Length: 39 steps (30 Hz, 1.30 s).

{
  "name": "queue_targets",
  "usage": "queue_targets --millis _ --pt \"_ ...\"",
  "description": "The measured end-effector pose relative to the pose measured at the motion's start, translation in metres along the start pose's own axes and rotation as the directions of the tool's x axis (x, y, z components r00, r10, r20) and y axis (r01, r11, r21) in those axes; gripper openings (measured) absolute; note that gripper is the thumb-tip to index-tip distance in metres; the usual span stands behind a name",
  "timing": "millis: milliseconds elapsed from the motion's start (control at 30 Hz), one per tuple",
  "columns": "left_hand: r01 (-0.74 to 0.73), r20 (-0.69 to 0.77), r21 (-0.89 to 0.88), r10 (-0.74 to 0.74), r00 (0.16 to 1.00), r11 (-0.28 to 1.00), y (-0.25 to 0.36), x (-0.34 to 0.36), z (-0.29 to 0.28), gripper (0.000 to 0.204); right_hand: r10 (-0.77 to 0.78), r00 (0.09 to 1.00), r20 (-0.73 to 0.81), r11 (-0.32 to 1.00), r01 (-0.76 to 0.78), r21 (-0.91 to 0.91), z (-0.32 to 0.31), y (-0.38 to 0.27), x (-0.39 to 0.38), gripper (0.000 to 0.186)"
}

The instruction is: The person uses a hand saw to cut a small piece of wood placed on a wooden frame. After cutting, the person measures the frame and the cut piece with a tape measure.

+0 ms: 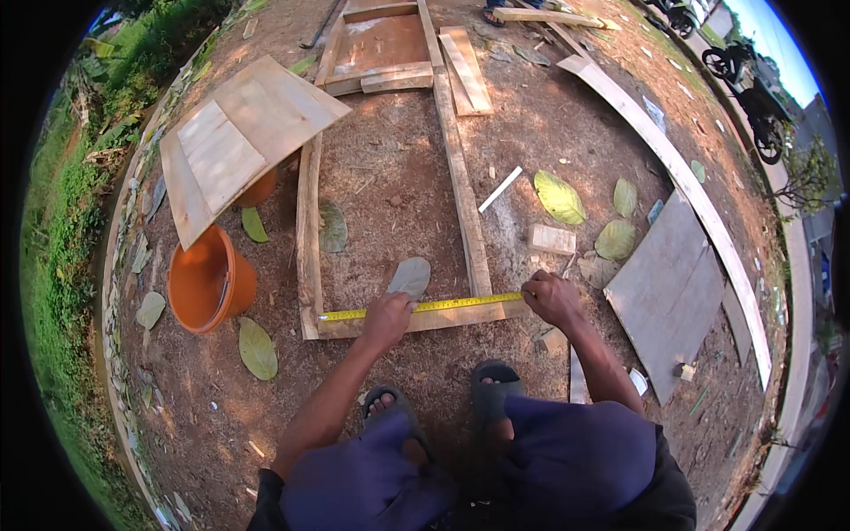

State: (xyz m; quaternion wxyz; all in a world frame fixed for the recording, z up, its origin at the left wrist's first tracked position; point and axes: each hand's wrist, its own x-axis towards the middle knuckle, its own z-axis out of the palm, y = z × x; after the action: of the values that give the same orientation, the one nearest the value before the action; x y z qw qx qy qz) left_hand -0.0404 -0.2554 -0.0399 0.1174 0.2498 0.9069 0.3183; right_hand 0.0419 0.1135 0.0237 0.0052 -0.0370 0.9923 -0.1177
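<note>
A yellow tape measure (pixel 456 303) is stretched along the near crosspiece (pixel 425 320) of a long wooden frame on the ground. My left hand (pixel 387 320) is closed at the tape's middle, over the board. At the board's right end my right hand (pixel 553 297) grips the tape's other end; the case is hidden in or behind the fingers. The tape's free end lies near the frame's left corner. Two long rails, the left one (pixel 309 230) and the right one (pixel 460 195), run away from me.
An orange bucket (pixel 212 281) and plywood sheets (pixel 252 133) stand left. A wood block (pixel 552 239), a grey board (pixel 668 288) and a long pale plank (pixel 682 173) lie right. Big leaves (pixel 560 196) are scattered about. Motorcycles (pixel 753 93) and a person's foot (pixel 496 16) show far off.
</note>
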Motion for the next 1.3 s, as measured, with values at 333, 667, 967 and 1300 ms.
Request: queue_targets --millis 333,667,967,1300 --pt "0.002 -0.035 -0.013 -0.003 0.999 1.000 0.010 0.003 -0.006 0.019 0.085 0.988 0.128 0.993 -0.074 -0.094 -0.002 0.000 0.002 0.018" --pt "-0.039 -0.091 -0.047 0.035 0.995 0.998 0.007 0.001 -0.007 0.019 0.076 0.988 0.133 0.994 -0.064 -0.094 0.005 0.002 0.007 0.016" --pt "-0.001 -0.055 -0.079 -0.003 0.999 0.997 0.020 0.014 -0.014 0.022 0.034 0.999 -0.011 0.999 -0.034 -0.025 0.004 0.000 0.004 0.019" --pt "0.243 0.410 0.163 -0.290 0.865 0.956 0.108 0.126 -0.014 0.086 0.063 0.994 0.089 0.995 -0.056 -0.080 0.000 0.000 0.003 0.019"
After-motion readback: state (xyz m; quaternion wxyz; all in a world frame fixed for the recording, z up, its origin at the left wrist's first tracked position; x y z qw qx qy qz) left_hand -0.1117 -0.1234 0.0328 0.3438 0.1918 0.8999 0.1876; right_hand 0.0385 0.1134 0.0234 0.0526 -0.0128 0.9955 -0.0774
